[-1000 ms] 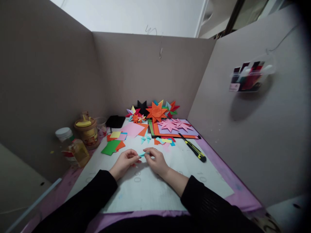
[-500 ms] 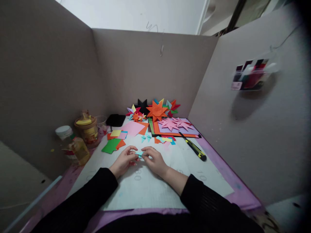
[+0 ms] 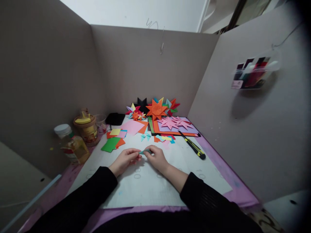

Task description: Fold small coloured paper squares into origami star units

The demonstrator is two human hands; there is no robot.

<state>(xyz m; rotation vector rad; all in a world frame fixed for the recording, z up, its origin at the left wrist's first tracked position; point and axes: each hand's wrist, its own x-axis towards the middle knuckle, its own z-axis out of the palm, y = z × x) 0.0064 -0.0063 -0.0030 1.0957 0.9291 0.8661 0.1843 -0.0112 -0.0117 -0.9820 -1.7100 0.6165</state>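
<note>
A small folded piece of light blue paper (image 3: 144, 151) is pinched between my two hands, just above the white board (image 3: 145, 191). My left hand (image 3: 127, 158) grips its left end between thumb and fingertips. At the other end, my right hand (image 3: 155, 158) has thumb and forefinger closed on it, hiding part of the fold. Beyond my fingers lie small folded light blue paper pieces (image 3: 145, 137). Left of them are a green paper sheet (image 3: 111, 144) and a yellow paper square (image 3: 115, 132).
A yellow and black utility knife (image 3: 194, 147) lies on the right. Pink paper stars (image 3: 168, 123) and an orange paper star (image 3: 156, 110) are at the back. A jar (image 3: 86, 129) and a bottle of yellowish liquid (image 3: 79, 147) stand left. Grey partitions (image 3: 155, 64) surround the table.
My right hand has shifted slightly, and the light blue paper is now turned, showing as a narrower strip between the fingertips. My left fingers have closed in more. The view has moved a little.
</note>
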